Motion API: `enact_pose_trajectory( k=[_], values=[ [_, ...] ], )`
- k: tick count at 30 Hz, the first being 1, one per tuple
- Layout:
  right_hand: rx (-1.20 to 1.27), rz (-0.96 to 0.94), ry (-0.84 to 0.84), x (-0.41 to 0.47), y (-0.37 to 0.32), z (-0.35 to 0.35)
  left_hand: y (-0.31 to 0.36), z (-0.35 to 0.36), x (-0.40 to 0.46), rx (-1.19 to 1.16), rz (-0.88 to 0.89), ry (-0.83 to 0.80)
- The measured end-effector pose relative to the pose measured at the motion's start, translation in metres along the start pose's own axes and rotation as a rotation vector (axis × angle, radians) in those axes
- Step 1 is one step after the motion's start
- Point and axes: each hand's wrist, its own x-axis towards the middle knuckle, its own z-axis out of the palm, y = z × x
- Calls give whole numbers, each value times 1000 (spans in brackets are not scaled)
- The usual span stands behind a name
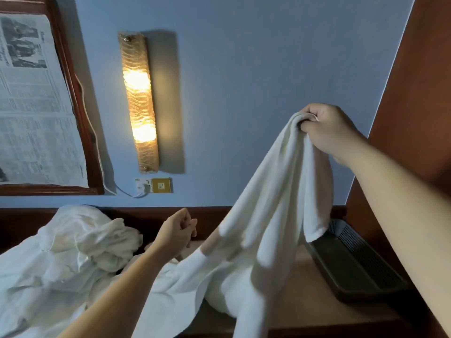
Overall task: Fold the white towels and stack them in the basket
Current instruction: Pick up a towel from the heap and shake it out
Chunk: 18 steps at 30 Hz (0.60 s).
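My right hand (327,129) grips the top corner of a white towel (275,215) and holds it high in front of the blue wall. The towel hangs down in long folds, and its lower end trails onto the wooden table (300,311). My left hand (177,231) hovers lower, left of the hanging towel, with its fingers loosely curled and nothing in them. A crumpled heap of white towels (73,262) lies at the left. The dark plastic basket (353,267) stands at the right, behind the lifted towel, and no towels show in its visible part.
A lit wall lamp (139,103) hangs on the blue wall, with a socket and white cable (146,186) under it. A wood-framed mirror covered with newspaper (36,101) is at the upper left. A brown wooden panel (419,81) bounds the right side.
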Motion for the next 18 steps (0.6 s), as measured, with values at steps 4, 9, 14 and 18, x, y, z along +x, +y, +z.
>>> enact_pose_trajectory(
  k=[4, 9, 14, 18],
  values=[
    [5, -36, -59, -6, -19, 21, 56, 28, -17, -150, 151, -124],
    [-125, -133, -176, -3, -50, 36, 123, 70, -21, -166, 248, -33],
    [-99, -33, -102, 7, -32, 5, 102, 63, -11, -261, 128, 106],
    [-54, 36, -56, 7, -7, -4, 69, 63, -21, -112, 229, 50]
  ],
)
